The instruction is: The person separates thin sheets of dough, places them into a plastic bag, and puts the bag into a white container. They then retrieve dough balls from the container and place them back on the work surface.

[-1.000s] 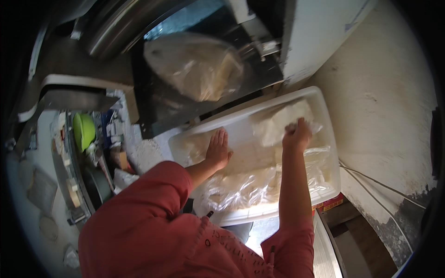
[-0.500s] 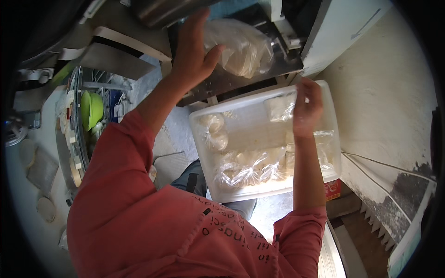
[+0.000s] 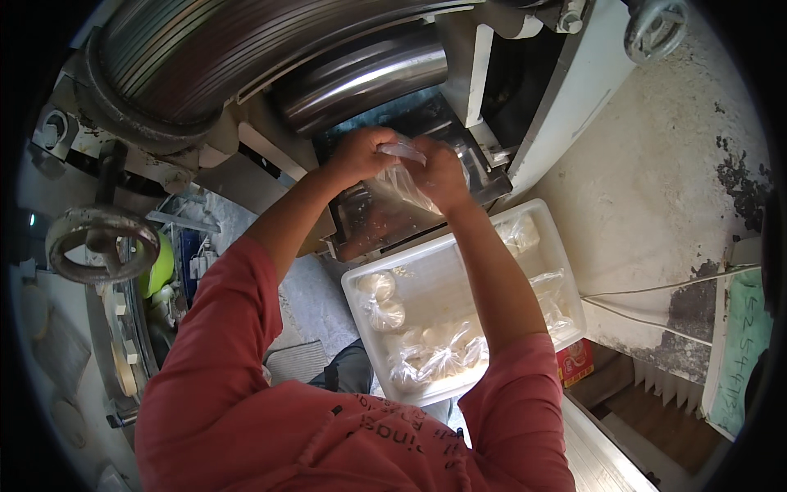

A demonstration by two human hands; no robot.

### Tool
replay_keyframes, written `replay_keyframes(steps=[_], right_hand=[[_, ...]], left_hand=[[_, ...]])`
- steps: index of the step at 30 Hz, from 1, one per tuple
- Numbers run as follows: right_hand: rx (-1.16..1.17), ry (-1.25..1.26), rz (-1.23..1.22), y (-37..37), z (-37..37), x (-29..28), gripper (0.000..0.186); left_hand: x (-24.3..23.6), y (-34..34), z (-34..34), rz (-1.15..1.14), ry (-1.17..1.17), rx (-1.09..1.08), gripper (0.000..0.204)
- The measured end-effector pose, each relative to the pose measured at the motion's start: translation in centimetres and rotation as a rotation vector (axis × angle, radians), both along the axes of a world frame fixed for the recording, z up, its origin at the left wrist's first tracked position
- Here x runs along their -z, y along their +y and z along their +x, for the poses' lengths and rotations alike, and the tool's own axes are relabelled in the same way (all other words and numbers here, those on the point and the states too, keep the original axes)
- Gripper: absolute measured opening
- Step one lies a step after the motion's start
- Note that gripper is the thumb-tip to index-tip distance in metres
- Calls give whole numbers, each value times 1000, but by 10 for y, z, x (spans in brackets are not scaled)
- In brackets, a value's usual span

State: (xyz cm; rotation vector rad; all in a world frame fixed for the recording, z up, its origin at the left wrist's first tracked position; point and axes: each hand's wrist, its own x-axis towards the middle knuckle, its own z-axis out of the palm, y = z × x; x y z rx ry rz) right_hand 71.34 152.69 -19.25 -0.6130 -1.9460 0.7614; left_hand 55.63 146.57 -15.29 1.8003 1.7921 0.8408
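Both hands are up at a clear plastic bag (image 3: 414, 184) over a dark metal plate (image 3: 377, 230) beneath a steel roller (image 3: 369, 78). My left hand (image 3: 365, 152) pinches the bag's top edge. My right hand (image 3: 437, 170) grips it just to the right, fingers curled around the gathered plastic. What the bag holds is hard to make out. Below them, a white plastic tub (image 3: 358, 318) holds several bags of pale round and flat pieces (image 3: 379, 287).
Heavy machinery with a handwheel (image 3: 98, 246) surrounds the top and left, near a green bowl (image 3: 156, 271). A stained wall (image 3: 656, 205) with hanging cables stands at the right. A red box (image 3: 574, 361) sits beside the tub.
Both hands have moved from the tub up onto the bag on the metal plate and now grip it. The view has shifted to show more machinery above.
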Motion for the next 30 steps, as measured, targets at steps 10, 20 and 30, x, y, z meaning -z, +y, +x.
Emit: replay_keyframes(steps=[10,20,30], right_hand=[[-64,-344,37,17,31,-10,31],[94,-266,-857,-81,217,105,10],[226,-1230,-502,-158,149,264,27]], left_hand=[[-14,19,-4,-76,228,332,22],[-68,-44,63,136,-297,78,21],[-28,-147,114,-253,-407,-166,16]])
